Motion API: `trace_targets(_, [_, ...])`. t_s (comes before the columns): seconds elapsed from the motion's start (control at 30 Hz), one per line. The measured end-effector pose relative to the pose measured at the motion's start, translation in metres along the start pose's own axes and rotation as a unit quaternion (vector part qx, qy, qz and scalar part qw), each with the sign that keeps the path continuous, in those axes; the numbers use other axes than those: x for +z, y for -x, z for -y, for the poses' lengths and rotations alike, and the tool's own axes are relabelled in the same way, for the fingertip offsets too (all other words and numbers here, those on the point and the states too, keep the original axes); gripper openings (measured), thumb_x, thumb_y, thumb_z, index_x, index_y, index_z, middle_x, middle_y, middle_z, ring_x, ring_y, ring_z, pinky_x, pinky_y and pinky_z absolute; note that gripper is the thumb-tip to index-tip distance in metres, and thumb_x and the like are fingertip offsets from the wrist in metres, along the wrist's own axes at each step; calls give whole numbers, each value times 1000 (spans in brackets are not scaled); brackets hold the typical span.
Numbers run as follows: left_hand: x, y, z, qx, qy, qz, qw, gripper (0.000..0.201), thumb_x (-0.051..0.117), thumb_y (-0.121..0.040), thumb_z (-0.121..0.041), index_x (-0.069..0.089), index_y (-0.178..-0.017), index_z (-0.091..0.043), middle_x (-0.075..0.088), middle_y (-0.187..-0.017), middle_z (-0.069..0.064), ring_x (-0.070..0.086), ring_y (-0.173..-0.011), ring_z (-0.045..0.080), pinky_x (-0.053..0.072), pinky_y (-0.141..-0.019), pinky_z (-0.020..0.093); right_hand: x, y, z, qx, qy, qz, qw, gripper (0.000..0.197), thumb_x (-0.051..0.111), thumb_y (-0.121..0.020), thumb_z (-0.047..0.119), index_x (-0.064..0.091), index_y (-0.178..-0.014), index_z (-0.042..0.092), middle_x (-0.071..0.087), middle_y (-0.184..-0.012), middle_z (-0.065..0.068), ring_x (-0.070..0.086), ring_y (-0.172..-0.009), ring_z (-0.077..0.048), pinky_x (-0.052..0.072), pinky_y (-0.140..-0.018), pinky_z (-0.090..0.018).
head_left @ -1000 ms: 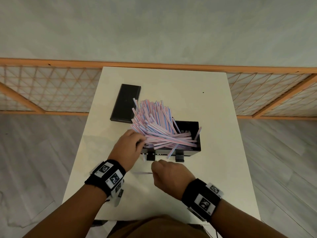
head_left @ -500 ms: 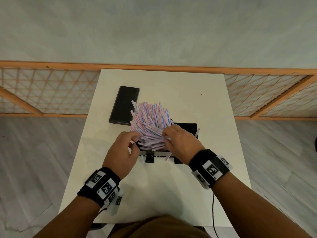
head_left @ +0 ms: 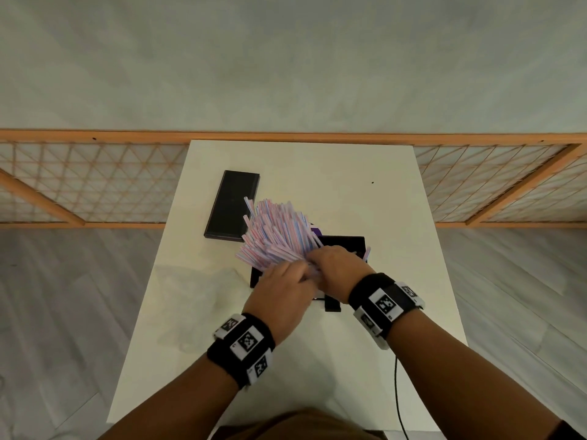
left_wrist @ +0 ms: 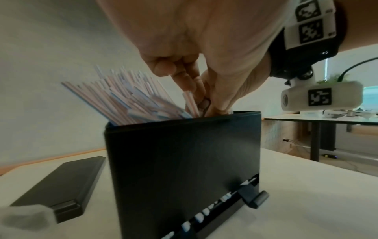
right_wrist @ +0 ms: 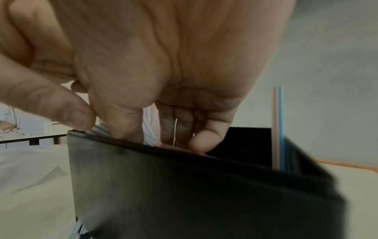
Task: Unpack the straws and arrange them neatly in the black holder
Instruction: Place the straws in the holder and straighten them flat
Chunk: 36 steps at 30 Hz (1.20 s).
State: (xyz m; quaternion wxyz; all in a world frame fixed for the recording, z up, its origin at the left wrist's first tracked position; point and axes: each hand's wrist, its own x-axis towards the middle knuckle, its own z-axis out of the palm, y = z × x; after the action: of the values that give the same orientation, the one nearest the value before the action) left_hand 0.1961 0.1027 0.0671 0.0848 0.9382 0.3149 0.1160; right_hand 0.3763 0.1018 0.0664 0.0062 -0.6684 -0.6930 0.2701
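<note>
Both hands [head_left: 313, 274] now gathering straws [head_left: 275, 231]

The right hand [head_left: 336, 268] has left the table and joined the left hand [head_left: 282, 290] at the black rectangular holder [head_left: 344, 242]. The fanned pink-and-blue striped straws [head_left: 276, 233] now stand bunched more upright.

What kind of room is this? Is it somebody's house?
Probably a plain workroom or office, not a kitchen. A small white table stands against a bare grey wall with a wooden lattice rail behind it, and the left wrist view shows another desk with cables on the floor.
</note>
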Motion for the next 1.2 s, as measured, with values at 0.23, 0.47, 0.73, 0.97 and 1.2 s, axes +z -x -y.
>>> trace_targets(0.23, [-3, 1, 36, -26, -23, 23, 999, 19, 64, -92, -41, 68, -101, -24, 57, -106, -5, 53, -97, 18, 49, -87, 34, -12, -12, 11, -13, 19, 86, 996, 10, 61, -91, 35, 60, -94, 25, 66, -91, 2, 60, -83, -21, 47, -71, -30])
trace_targets(0.47, [6, 11, 33, -51, -41, 67, 996, 30, 53, -94, -47, 63, -115, -29, 57, -117, -5, 54, -107, 20, 48, -91, 34, -26, -25, 24, 22, 91, 231, 968, 40, 50, -97, 52, 66, -103, 16, 65, -92, -4, 62, -88, -26, 49, -78, -30])
trace_targets(0.73, [14, 17, 43, -76, 27, 102, 991, 34, 43, -99, -49, 61, -123, -33, 56, -121, -13, 54, -108, 12, 49, -93, 31, -26, -42, 31, 112, 56, 323, 938, 42, 58, -94, 44, 59, -121, 12, 59, -119, -13, 56, -109, -30, 38, -83, -31])
trace_targets(0.97, [11, 24, 50, -93, 98, 83, 987, 43, 39, -103, -40, 60, -137, -25, 59, -125, -5, 54, -113, 17, 48, -100, 29, -26, -39, 32, 43, 154, 271, 949, 32, 64, -89, 39, 68, -103, 10, 60, -82, -4, 59, -77, -26, 53, -72, -32])
trace_targets(1.2, [7, 17, 54, -107, 54, 56, 991, 30, 65, -94, -32, 64, -124, -28, 60, -118, -6, 60, -103, 17, 60, -78, 32, -34, -22, 35, -12, 108, 163, 981, 12, 60, -92, 21, 63, -98, 10, 58, -83, -3, 57, -78, -26, 48, -67, -30])
